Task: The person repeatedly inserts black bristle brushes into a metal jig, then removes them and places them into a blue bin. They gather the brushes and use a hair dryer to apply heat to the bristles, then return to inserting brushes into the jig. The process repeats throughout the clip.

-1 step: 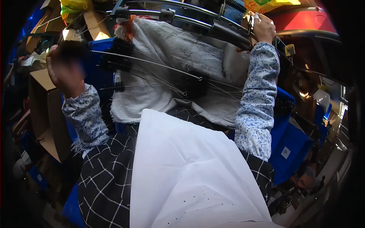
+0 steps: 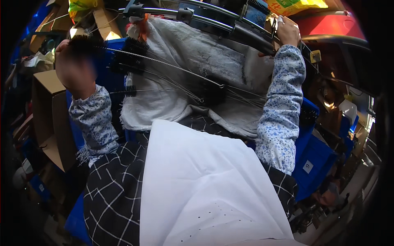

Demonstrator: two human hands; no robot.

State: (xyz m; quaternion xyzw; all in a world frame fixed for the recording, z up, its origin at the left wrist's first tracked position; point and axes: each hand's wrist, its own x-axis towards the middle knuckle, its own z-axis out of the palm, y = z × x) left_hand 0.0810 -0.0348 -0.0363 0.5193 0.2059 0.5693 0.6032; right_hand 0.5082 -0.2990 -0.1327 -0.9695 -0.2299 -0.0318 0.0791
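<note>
Blurred at the far left, my left hand (image 2: 78,71) is closed by the bristled end of a black wire brush (image 2: 160,62). The brush's twisted metal stem slants right over my lap and ends in a small loop. More black-bristled brushes (image 2: 129,57) with thin wire stems lie on the whitish cloth (image 2: 172,45) beneath it. At the upper right my right hand (image 2: 288,32) is closed at the end of a machine with metal rails (image 2: 209,22). What its fingers grip there is hidden.
An open cardboard box (image 2: 49,119) stands at the left. Blue bins (image 2: 314,164) are at the lower right, and a red surface (image 2: 332,26) is beyond my right hand. A yellow bag (image 2: 295,6) lies at the top. White material (image 2: 205,176) covers my lap.
My left hand has shifted slightly right and up with the brush. The whole view has moved a little; my right hand stays at the machine's end.
</note>
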